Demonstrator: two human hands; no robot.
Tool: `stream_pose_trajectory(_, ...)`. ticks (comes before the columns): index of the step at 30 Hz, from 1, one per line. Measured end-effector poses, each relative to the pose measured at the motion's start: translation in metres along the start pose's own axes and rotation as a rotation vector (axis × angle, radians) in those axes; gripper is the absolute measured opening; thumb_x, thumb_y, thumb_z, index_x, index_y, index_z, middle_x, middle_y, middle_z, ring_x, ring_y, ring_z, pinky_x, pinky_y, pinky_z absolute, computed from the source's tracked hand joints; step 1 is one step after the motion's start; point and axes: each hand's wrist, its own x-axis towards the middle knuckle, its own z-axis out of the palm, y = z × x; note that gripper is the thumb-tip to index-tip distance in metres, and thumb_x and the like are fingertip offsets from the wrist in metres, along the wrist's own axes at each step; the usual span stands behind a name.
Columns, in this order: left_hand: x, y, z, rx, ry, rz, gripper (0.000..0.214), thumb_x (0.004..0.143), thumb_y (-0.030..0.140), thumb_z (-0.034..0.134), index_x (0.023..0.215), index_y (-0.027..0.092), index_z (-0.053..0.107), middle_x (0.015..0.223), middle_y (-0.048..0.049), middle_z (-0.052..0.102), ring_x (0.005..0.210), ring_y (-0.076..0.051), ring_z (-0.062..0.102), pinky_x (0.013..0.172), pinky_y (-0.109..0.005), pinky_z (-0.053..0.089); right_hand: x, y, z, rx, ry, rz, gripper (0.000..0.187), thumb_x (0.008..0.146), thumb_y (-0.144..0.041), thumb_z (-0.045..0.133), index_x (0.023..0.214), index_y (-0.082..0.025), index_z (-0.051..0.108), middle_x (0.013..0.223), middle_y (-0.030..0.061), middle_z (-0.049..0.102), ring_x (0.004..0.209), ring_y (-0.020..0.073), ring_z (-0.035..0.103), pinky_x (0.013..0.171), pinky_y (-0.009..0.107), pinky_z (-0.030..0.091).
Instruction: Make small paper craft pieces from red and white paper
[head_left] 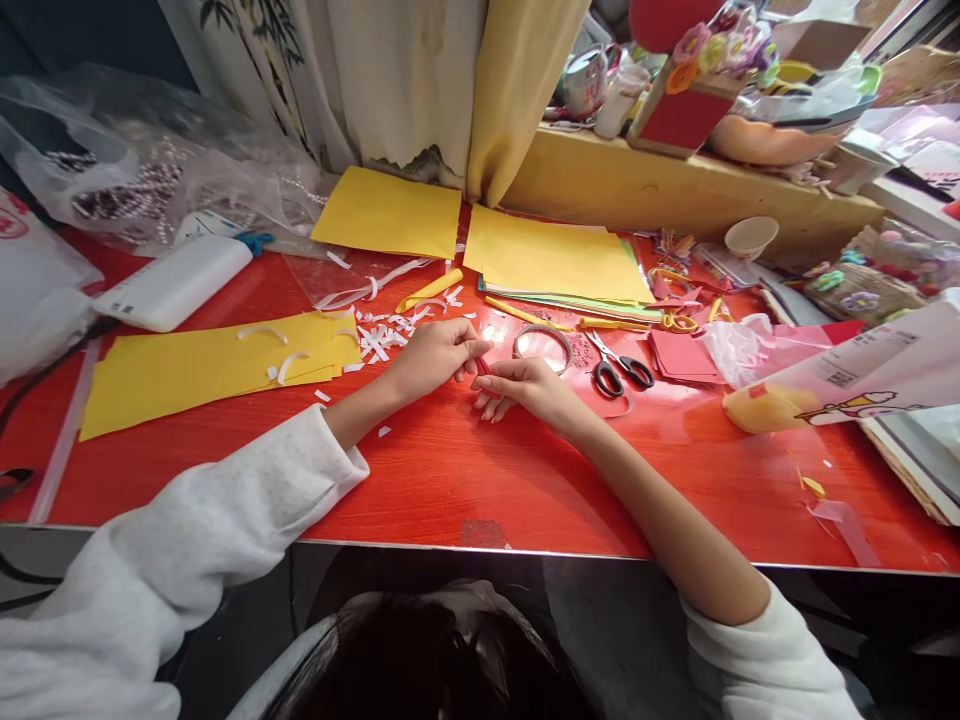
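Note:
Between the fingertips of both hands is a small folded piece of red paper [482,366], mostly covered by the fingers. My left hand [439,352] pinches its upper end, and my right hand [525,388] pinches it from the other side with the lower fingers curled beneath. Just beyond my right hand lies a roll of clear tape [564,342]. Scissors with black handles [621,368] rest to its right, beside a stack of red paper squares [684,357]. White paper scraps [381,338] are scattered left of my left hand.
Yellow paper strips [187,365] lie at left near a white power bank [176,282]. Yellow sheets [555,255] are stacked at the back. A drink cup in a plastic bag [780,405] stands at right. A cluttered ledge [600,175] runs behind.

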Motion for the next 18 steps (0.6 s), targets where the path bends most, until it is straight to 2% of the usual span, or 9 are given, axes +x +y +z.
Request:
stream_pose_trajectory(5,0.005,-0.005,0.000,-0.184,-0.087,-0.101,0.044,0.076,0.055,0.062,0.064,0.015,0.050,0.053,0.0012,0.056,0.043,-0.007,0.050,0.044,-0.020,0.038,0.001,-0.001,0.001,0.057,-0.007,0.020,0.021,0.079,-0.029,0.066,0.073,-0.009,0.063,0.069,0.0066,0.069,0.056,0.0127,0.067,0.054,0.021,0.054)
stream_pose_trajectory(8,0.010,-0.009,-0.002,-0.195,-0.114,-0.115,0.047,0.077,0.060,0.058,0.067,0.014,0.052,0.059,-0.0013,0.059,0.044,-0.007,0.051,0.043,-0.020,0.037,0.004,0.002,-0.001,0.108,0.013,0.050,0.020,0.080,-0.027,0.066,0.074,-0.009,0.063,0.072,0.0070,0.069,0.057,0.0122,0.067,0.054,0.021,0.054)
stream_pose_trajectory(11,0.012,-0.012,-0.005,-0.082,-0.036,-0.035,0.050,0.082,0.062,0.048,0.066,0.015,0.053,0.062,-0.0019,0.060,0.048,-0.008,0.051,0.047,-0.021,0.037,0.005,0.006,-0.004,0.139,0.013,0.054,0.019,0.080,-0.027,0.065,0.075,-0.009,0.063,0.074,0.0069,0.069,0.057,0.0108,0.066,0.055,0.019,0.054)
stream_pose_trajectory(13,0.012,-0.011,-0.007,0.052,0.014,0.031,0.049,0.082,0.061,0.048,0.065,0.015,0.053,0.061,-0.0007,0.057,0.053,-0.009,0.050,0.053,-0.022,0.037,0.005,0.007,-0.005,0.145,0.002,0.053,0.020,0.080,-0.028,0.065,0.075,-0.009,0.064,0.074,0.0070,0.069,0.058,0.0105,0.066,0.055,0.019,0.054)
stream_pose_trajectory(15,0.011,-0.010,-0.007,0.152,0.022,0.082,0.047,0.081,0.060,0.051,0.065,0.016,0.053,0.060,0.0007,0.055,0.057,-0.010,0.048,0.057,-0.023,0.036,0.005,0.007,-0.006,0.145,-0.012,0.053,0.021,0.079,-0.029,0.067,0.075,-0.009,0.064,0.074,0.0069,0.069,0.058,0.0104,0.065,0.055,0.019,0.054)
stream_pose_trajectory(18,0.009,-0.009,-0.006,0.189,0.004,0.114,0.045,0.081,0.057,0.052,0.062,0.016,0.052,0.060,0.0019,0.053,0.059,-0.010,0.046,0.058,-0.024,0.034,0.005,0.006,-0.007,0.141,-0.043,0.056,0.022,0.078,-0.031,0.069,0.073,-0.010,0.065,0.072,0.0064,0.069,0.056,0.0097,0.064,0.055,0.019,0.054)
